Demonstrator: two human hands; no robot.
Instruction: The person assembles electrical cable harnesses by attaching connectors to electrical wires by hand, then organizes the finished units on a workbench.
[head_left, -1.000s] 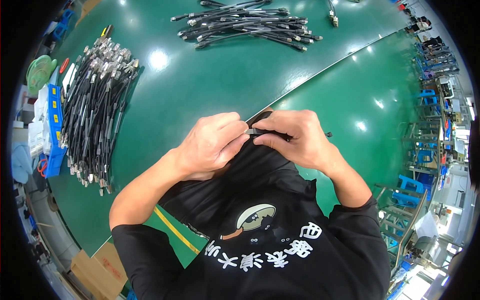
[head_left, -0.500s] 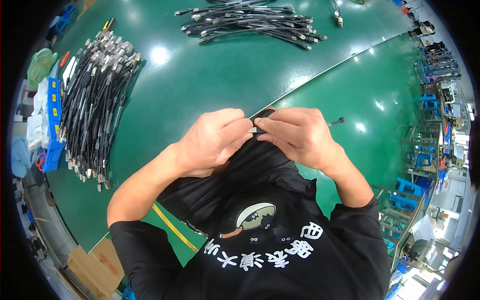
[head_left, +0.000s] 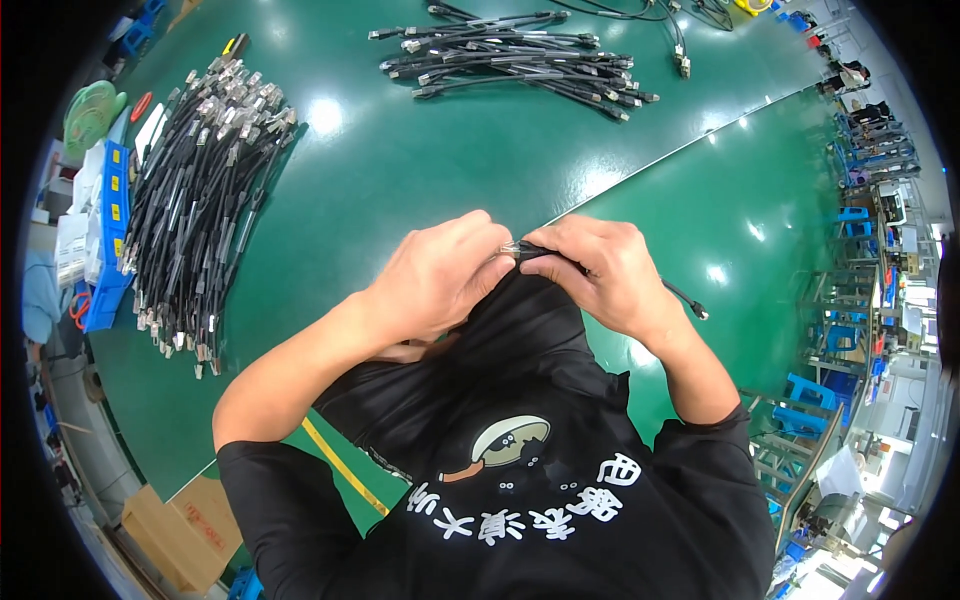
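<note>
A short black network cable [head_left: 538,252] is stretched between my hands above the near edge of the table. My left hand [head_left: 438,268] pinches the clear plug [head_left: 510,248] at its end, fingertips closed and partly covering it. Just behind that plug, my right hand [head_left: 608,268] grips the black cable between thumb and fingers. The cable's far end, with another plug [head_left: 700,312], sticks out beyond my right wrist. Whatever the left fingertips cover on the plug cannot be made out.
A big pile of black network cables [head_left: 195,215] lies on the green table [head_left: 340,190] at left; a smaller bundle [head_left: 510,62] lies at the far middle. Blue bins [head_left: 112,225] line the left edge. A cardboard box [head_left: 185,535] stands lower left, blue stools [head_left: 805,400] at right.
The plug between my fingertips has turned and shows more of its clear side. The cable's loose end by my right wrist has swung down and outward.
</note>
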